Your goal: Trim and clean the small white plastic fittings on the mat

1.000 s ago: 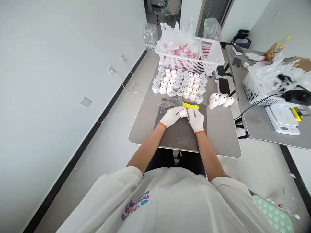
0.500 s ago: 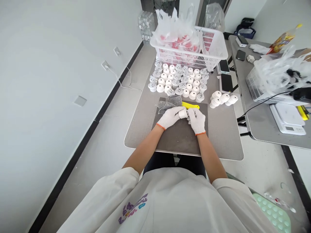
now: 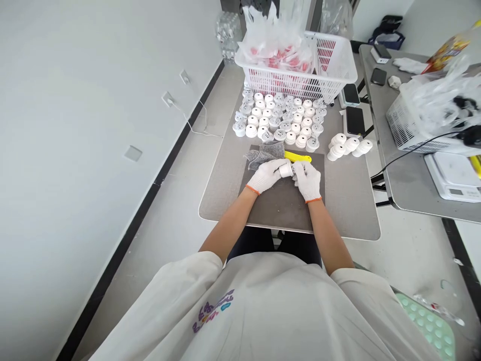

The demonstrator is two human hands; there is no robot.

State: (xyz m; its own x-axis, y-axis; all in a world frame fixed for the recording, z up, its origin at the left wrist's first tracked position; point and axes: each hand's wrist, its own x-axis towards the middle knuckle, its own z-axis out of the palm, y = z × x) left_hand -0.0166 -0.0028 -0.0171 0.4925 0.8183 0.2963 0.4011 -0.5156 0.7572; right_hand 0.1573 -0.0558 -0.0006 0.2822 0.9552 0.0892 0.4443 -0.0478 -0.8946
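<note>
My left hand [image 3: 266, 175], in a white knit glove with an orange cuff edge, grips a small white plastic cylinder [image 3: 286, 170] lying sideways above the dark mat [image 3: 280, 208]. From the other side, my right hand [image 3: 308, 181], gloved alike, has its fingers closed at the cylinder's right end. Something small and greyish shows there, too small to name. Just beyond the hands lie a yellow tool with a toothed edge [image 3: 298, 157] and a crumpled grey cloth [image 3: 265, 154]. Farther back stand rows of similar white plastic pieces [image 3: 295, 129], some with a hole on top, others with grey tops.
A white plastic basket [image 3: 278, 80] with bags of red items stands behind the rows. Several stacked white pieces [image 3: 338, 150] sit at the right of the table. On the side table are a basket with plastic bags [image 3: 406, 125] and a white scale [image 3: 458, 188].
The view has shifted slightly, so the whole scene sits a little higher and farther right. Both hands stay on the white cylinder with nearly the same grip.
</note>
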